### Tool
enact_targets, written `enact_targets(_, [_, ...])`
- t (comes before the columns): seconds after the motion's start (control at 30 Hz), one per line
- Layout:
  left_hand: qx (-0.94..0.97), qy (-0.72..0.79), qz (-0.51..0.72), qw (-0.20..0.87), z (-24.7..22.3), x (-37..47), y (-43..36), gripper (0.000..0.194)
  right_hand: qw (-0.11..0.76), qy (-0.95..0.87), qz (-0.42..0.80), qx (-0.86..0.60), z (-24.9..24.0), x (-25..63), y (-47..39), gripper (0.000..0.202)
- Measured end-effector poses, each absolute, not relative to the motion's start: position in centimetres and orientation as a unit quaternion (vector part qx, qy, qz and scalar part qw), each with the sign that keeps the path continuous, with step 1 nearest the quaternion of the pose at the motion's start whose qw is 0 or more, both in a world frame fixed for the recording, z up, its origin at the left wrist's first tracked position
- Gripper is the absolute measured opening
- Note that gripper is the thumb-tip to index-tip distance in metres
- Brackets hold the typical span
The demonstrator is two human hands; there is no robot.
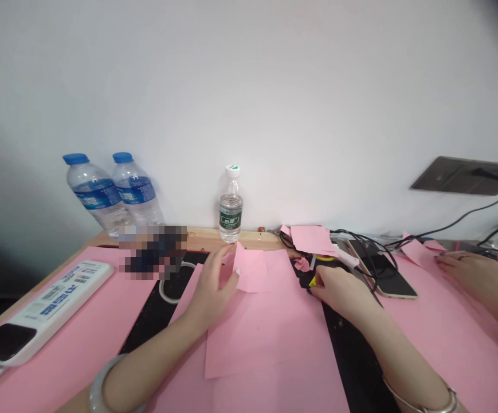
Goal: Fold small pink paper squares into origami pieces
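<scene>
My left hand (pixel 212 287) pinches the left edge of a small pink paper piece (pixel 255 272) between thumb and fingers. That piece lies over a larger pink sheet (pixel 270 338), which rests on more pink paper and a black mat (pixel 352 355). To the right, my right hand (pixel 345 292) has its fingers bent and closed on a small yellow object (pixel 313 282), mostly hidden, so its kind is unclear. Just beyond that hand lie a crumpled pink scrap (pixel 302 264), a white-handled item (pixel 345 256) and a stack of small pink papers (pixel 312 239).
A small water bottle (pixel 231 209) stands by the wall; two blue-capped bottles (pixel 96 195) lean at left. A white device (pixel 55 310) lies on pink paper. A phone (pixel 381 269) and black cables sit at right, near another person's hand (pixel 472 272).
</scene>
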State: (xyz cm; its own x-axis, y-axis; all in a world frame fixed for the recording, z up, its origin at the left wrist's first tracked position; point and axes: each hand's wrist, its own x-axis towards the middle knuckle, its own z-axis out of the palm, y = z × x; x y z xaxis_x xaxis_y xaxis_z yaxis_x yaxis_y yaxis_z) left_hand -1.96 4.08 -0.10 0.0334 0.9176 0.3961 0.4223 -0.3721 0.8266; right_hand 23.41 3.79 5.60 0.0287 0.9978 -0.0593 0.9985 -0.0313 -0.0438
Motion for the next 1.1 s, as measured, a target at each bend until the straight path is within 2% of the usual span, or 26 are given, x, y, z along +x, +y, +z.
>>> enact_targets(0.1, [0.689,0.489,0.494,0.204,0.1,-2.1,3.8,0.038,-0.038,0.718,-0.049,0.693,5.7,23.8,3.9,0.013])
enact_targets(0.2, [0.707,0.466,0.506,0.164,0.4,-2.1,3.3,0.034,-0.169,0.732,-0.081,0.655,5.8,23.3,4.0,0.014])
enact_targets(0.3, [0.737,0.425,0.499,0.166,0.6,-1.9,2.8,0.026,-0.316,0.711,-0.250,0.576,5.4,22.1,3.9,0.013])
enact_targets(0.37, [0.757,0.400,0.476,0.204,0.6,-1.6,2.5,0.022,-0.365,0.694,-0.352,0.510,4.7,21.1,3.6,0.011])
enact_targets(0.47, [0.762,0.390,0.443,0.265,0.5,-1.4,2.3,0.020,-0.380,0.694,-0.409,0.455,3.5,19.5,3.0,0.013])
enact_targets(0.6, [0.753,0.389,0.432,0.307,0.4,-1.3,2.3,0.017,-0.391,0.714,-0.342,0.469,1.7,18.1,1.9,0.008])
enact_targets(0.7, [0.753,0.375,0.440,0.314,0.6,-1.2,2.4,0.016,-0.406,0.734,-0.286,0.462,0.7,17.5,1.4,0.011])
enact_targets(0.93, [0.764,0.350,0.445,0.308,0.7,-0.9,2.4,0.011,-0.441,0.696,-0.349,0.447,0.2,17.2,1.4,0.013])
enact_targets(1.1, [0.748,0.367,0.436,0.338,0.4,-1.1,2.6,0.017,-0.465,0.680,-0.339,0.454,-0.1,17.4,1.8,0.017])
